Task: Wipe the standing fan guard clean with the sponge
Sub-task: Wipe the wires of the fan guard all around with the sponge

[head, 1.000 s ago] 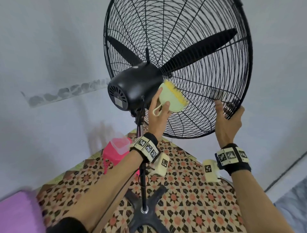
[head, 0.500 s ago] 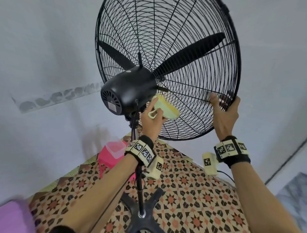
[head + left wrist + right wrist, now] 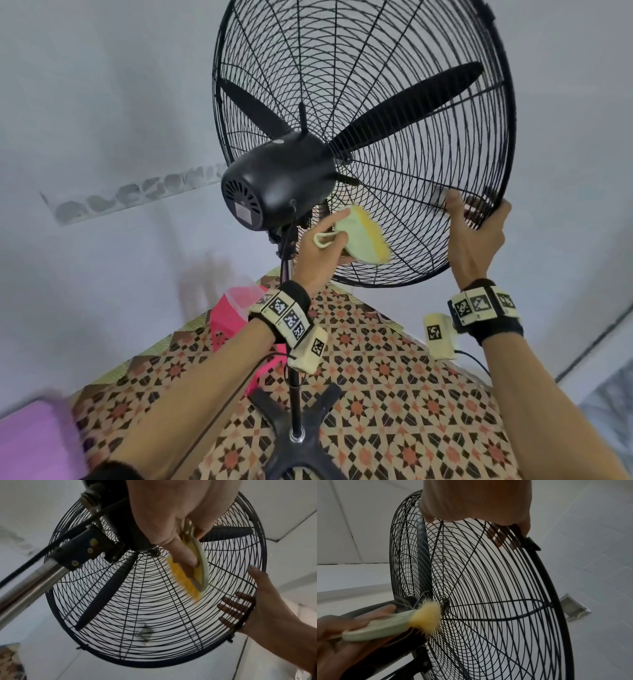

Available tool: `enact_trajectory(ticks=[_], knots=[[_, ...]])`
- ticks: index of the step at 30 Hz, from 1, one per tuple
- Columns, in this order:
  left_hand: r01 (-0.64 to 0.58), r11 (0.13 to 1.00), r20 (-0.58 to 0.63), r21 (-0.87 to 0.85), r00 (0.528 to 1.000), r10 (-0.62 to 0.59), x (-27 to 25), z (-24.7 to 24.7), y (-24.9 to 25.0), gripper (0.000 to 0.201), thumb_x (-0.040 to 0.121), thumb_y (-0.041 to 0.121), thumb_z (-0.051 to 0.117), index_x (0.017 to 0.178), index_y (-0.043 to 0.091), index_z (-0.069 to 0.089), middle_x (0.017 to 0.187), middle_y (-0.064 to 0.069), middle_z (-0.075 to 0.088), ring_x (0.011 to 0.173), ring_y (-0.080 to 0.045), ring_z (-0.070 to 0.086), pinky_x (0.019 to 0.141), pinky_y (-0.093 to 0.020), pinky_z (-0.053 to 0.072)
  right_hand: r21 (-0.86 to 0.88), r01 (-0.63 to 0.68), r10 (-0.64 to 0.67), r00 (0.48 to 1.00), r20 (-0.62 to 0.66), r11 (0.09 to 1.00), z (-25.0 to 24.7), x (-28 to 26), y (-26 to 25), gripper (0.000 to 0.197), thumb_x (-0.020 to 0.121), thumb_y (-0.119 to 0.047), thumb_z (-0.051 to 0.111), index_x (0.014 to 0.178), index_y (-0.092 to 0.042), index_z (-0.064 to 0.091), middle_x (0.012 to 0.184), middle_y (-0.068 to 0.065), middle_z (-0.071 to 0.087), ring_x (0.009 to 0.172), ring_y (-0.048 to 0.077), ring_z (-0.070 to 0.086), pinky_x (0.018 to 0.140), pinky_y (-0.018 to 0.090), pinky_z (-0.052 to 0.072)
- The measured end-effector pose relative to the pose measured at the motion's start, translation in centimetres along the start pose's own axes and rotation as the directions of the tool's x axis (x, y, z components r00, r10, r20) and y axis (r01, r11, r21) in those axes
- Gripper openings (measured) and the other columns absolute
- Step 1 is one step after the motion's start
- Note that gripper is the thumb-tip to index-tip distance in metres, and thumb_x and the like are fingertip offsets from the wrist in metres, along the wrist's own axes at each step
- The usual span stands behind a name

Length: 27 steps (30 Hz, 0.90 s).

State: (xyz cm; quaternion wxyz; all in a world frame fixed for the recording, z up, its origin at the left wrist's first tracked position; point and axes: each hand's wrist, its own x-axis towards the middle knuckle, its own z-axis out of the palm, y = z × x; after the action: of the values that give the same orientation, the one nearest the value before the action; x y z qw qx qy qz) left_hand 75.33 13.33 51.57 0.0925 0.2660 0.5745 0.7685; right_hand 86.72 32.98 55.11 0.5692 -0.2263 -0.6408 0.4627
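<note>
Left hand (image 3: 322, 250): I hold it nearest me, fingers and thumb curled round a pale green scrubber (image 3: 356, 240) with yellow bristles, where the task names a sponge.
Scrubber position: bristles pressed on the rear fan guard (image 3: 411, 192), low, just beside the black motor housing (image 3: 277, 181).
Right hand (image 3: 479, 236): fingers hooked over the guard's lower right rim, thumb on the rear wires, steadying it.
Beyond: the fan pole and cross base (image 3: 298, 442) stand on a patterned floor; a pink stool (image 3: 229, 318) is near the pole.
Risk, my judgement: bristles snagging between wires, or hard pushing tipping the fan head if my steadying grip slips.
Hard to make out: the scrubber is motion-blurred; the guard's top rim is cut off; whether dust remains I cannot tell.
</note>
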Motion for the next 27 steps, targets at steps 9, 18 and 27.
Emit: enact_trajectory(ticks=[9,18,27], knots=[[-0.018,1.000,-0.059,-0.012,0.998,0.017,-2.5,1.4,-1.8,0.044,0.103,0.002,0.055,0.131,0.033,0.065,0.149,-0.014,0.053,0.116,-0.027,0.067,0.074,-0.031,0.064,-0.018,0.026,-0.027,0.997,-0.078,1.000,0.1,-1.2,-0.2,0.077,0.078,-0.073,0.072,0.128,-0.018,0.051,0.119,0.000,0.066,0.110,0.013,0.061,0.102,0.037,0.050],[0.012,1.000,0.026,-0.003,1.000,-0.012,-4.7,1.4,-1.5,0.047,0.103,0.003,0.055,0.138,0.033,0.062,0.148,-0.012,0.052,0.110,-0.019,0.072,0.077,-0.034,0.065,0.005,0.037,-0.036,0.996,-0.083,0.999,0.0,-2.2,-0.8,0.080,0.076,-0.072,0.076,0.129,-0.018,0.050,0.123,0.000,0.064,0.115,0.016,0.061,0.102,0.042,0.051],[-0.013,0.997,-0.108,-0.071,0.994,0.005,-4.4,2.0,-0.9,0.044,0.103,0.001,0.053,0.128,0.035,0.064,0.149,-0.009,0.048,0.117,-0.024,0.066,0.076,-0.034,0.065,0.022,0.040,-0.038,0.996,-0.082,0.999,0.1,-2.4,-0.7,0.079,0.077,-0.071,0.075,0.129,-0.018,0.050,0.121,-0.002,0.065,0.113,0.013,0.062,0.101,0.038,0.051]])
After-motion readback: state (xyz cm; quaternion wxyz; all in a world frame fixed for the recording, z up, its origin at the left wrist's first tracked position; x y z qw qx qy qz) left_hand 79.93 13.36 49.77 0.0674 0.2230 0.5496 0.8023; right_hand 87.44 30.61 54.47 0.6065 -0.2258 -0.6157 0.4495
